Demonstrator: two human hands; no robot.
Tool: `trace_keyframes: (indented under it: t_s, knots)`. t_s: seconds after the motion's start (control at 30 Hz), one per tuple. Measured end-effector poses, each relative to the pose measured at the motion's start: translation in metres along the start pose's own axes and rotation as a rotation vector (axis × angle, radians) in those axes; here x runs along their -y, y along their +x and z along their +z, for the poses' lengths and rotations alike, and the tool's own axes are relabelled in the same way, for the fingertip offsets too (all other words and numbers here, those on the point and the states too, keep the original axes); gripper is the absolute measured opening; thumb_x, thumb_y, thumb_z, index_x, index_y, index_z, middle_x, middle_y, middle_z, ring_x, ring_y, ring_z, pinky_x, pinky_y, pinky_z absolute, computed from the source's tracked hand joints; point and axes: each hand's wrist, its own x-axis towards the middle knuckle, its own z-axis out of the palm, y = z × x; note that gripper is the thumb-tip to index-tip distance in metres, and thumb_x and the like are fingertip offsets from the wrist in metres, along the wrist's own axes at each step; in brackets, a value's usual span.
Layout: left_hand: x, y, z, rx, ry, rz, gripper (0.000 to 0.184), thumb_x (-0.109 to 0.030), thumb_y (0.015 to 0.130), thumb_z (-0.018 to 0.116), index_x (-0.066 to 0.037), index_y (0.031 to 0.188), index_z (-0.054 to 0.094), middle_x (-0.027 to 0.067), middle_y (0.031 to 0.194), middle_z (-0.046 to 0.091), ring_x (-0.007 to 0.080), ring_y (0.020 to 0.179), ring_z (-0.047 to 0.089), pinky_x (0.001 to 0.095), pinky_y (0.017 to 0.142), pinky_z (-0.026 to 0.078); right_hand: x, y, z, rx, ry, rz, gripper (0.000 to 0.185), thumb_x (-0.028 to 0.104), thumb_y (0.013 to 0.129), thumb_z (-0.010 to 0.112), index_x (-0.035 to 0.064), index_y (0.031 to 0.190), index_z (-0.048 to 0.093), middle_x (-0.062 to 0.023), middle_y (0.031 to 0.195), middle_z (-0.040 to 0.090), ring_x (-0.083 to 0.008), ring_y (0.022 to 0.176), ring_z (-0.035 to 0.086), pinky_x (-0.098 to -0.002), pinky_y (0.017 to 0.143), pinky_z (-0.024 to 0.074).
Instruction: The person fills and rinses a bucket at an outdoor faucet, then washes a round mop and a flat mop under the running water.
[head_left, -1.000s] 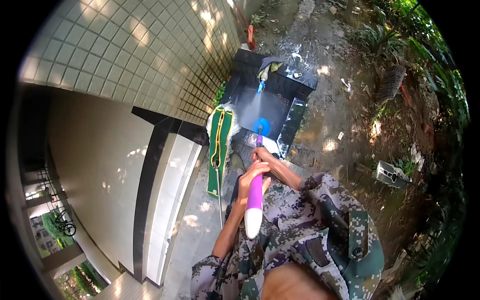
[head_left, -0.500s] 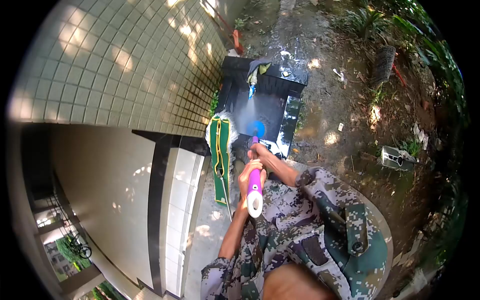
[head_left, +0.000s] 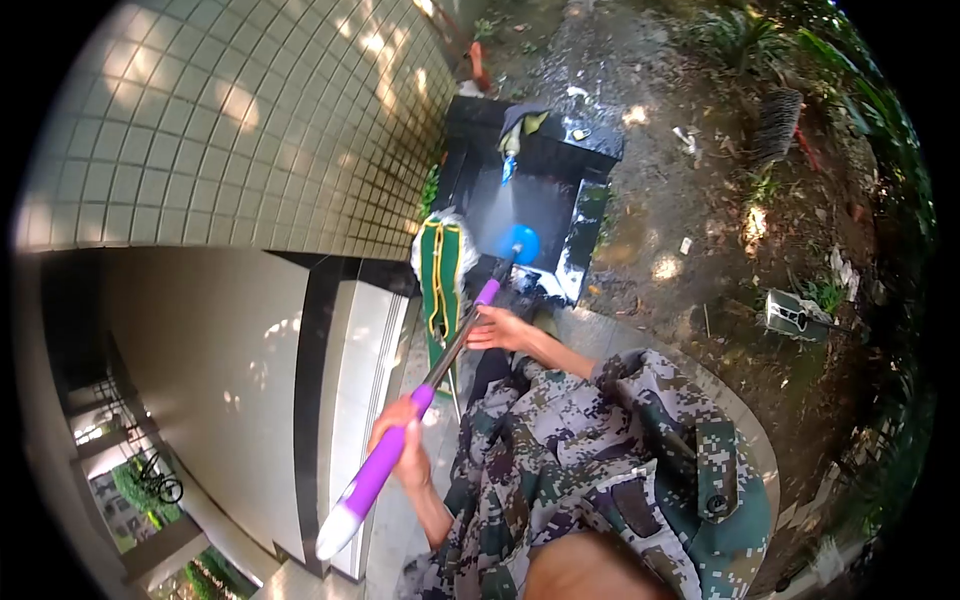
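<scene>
I hold a purple-handled mop (head_left: 375,472) with a metal shaft and a round blue head (head_left: 519,244). My left hand (head_left: 402,440) is closed around the purple grip, below the white end cap's opposite side. Farther up, my right hand (head_left: 497,328) loosely wraps the metal shaft near its upper purple sleeve. The blue head is low in a dark, wet basin (head_left: 468,185), and its underside is hidden. Water sprays toward it from a tap with a blue nozzle (head_left: 509,168). A grey and green cloth (head_left: 522,125) hangs over the tap.
Left of the basin stands a flat green mop head (head_left: 441,270) with white fringe. A tiled wall (head_left: 260,120) rises at the left. On the muddy ground at right are a metal-and-grey dustpan-like object (head_left: 790,313) and a dark broom head (head_left: 776,125).
The mop handle has swung to the left and now lies diagonally. My left hand has moved down and left with the grip, while my right hand has shifted slightly down and loosened.
</scene>
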Motion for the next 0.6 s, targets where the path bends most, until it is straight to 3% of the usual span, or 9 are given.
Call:
trace_keyframes:
  t_s: [0.07,0.13,0.2,0.23,0.37,0.43,0.47,0.53,0.6]
  knots:
    - [-0.006,-0.026,-0.046,-0.161,-0.092,0.017,0.016,-0.003,0.073,0.064,-0.006,0.080,0.050,0.0090,0.077,0.056,0.0234,0.082,0.057,0.0497,0.095,0.039,-0.007,0.029,-0.032,-0.162,-0.038,-0.048,0.074,0.034,0.089,0.053,-0.0101,0.133,0.014,-0.0235,0.114,0.044,-0.0365,0.096,0.053,-0.0580,0.085,0.0452]
    - [-0.032,-0.057,-0.070,-0.291,-0.086,0.005,0.024,-0.015,0.072,0.068,-0.012,0.082,0.046,0.0033,0.069,0.051,0.0173,0.074,0.052,0.0491,0.095,0.036,-0.008,0.030,-0.041,-0.134,-0.112,-0.056,0.047,0.033,0.089,0.053,-0.0037,0.115,0.039,-0.0170,0.096,0.051,-0.0305,0.085,0.055,-0.0590,0.083,0.0454]
    - [-0.053,-0.091,-0.098,-0.347,-0.074,0.035,0.030,-0.023,0.070,0.070,-0.013,0.083,0.044,0.0007,0.066,0.048,0.0170,0.071,0.050,0.0404,0.082,0.040,-0.010,0.045,-0.056,-0.288,-0.134,-0.049,0.035,0.028,0.088,0.055,0.0013,0.108,0.045,-0.0183,0.100,0.049,-0.0339,0.091,0.056,-0.0583,0.076,0.0482]
    - [-0.063,-0.107,-0.115,-0.318,-0.103,0.035,0.022,-0.015,0.073,0.064,-0.014,0.080,0.042,-0.0021,0.063,0.038,0.0134,0.065,0.044,0.0403,0.088,0.037,-0.010,0.058,-0.064,-0.286,-0.132,-0.042,0.035,0.028,0.088,0.055,0.0013,0.108,0.045,-0.0183,0.100,0.049,-0.0339,0.091,0.056,-0.0583,0.076,0.0482]
    - [-0.047,-0.124,-0.155,-0.582,-0.136,-0.054,0.028,-0.017,0.072,0.068,-0.009,0.092,0.051,0.0022,0.073,0.049,0.0138,0.075,0.050,0.0404,0.083,0.041,-0.011,0.130,-0.077,-0.437,0.185,-0.293,0.019,0.005,0.085,0.053,-0.0040,0.100,0.045,-0.0160,0.082,0.056,-0.0259,0.068,0.061,-0.0382,0.055,0.0545]
    - [-0.043,-0.121,-0.183,-0.801,-0.142,-0.185,0.038,-0.020,0.073,0.070,-0.006,0.104,0.053,0.0055,0.079,0.052,0.0156,0.079,0.051,0.0390,0.084,0.042,-0.037,0.170,-0.102,-0.426,0.280,-0.439,0.019,-0.007,0.080,0.048,0.0011,0.097,0.044,-0.0134,0.075,0.059,-0.0202,0.054,0.057,-0.0293,0.042,0.0469]
    - [0.004,-0.170,-0.283,-0.971,-0.313,-0.360,0.051,-0.021,0.075,0.069,-0.002,0.118,0.050,0.0086,0.092,0.055,0.0218,0.091,0.052,0.0416,0.083,0.045,-0.052,0.177,-0.101,-0.448,0.301,-0.435,0.019,-0.007,0.080,0.048,0.0011,0.097,0.044,-0.0134,0.075,0.059,-0.0202,0.054,0.057,-0.0293,0.042,0.0469]
    - [0.009,-0.141,-0.283,-0.965,-0.051,-0.998,0.045,-0.021,0.076,0.069,-0.001,0.114,0.054,0.0124,0.101,0.058,0.0250,0.097,0.054,0.0396,0.081,0.048,-0.080,0.193,-0.088,-0.541,0.299,-0.423,0.023,-0.009,0.079,0.048,0.0044,0.097,0.044,-0.0125,0.075,0.060,-0.0178,0.054,0.057,-0.0269,0.040,0.0441]
    - [0.033,-0.140,-0.285,-0.468,0.692,-1.366,0.041,-0.021,0.076,0.069,0.002,0.108,0.057,0.0184,0.107,0.058,0.0287,0.102,0.054,0.0413,0.083,0.048,-0.097,0.187,-0.097,-0.587,0.287,-0.423,0.023,-0.008,0.078,0.054,0.0088,0.092,0.045,-0.0101,0.079,0.061,-0.0163,0.058,0.058,-0.0249,0.045,0.0439]
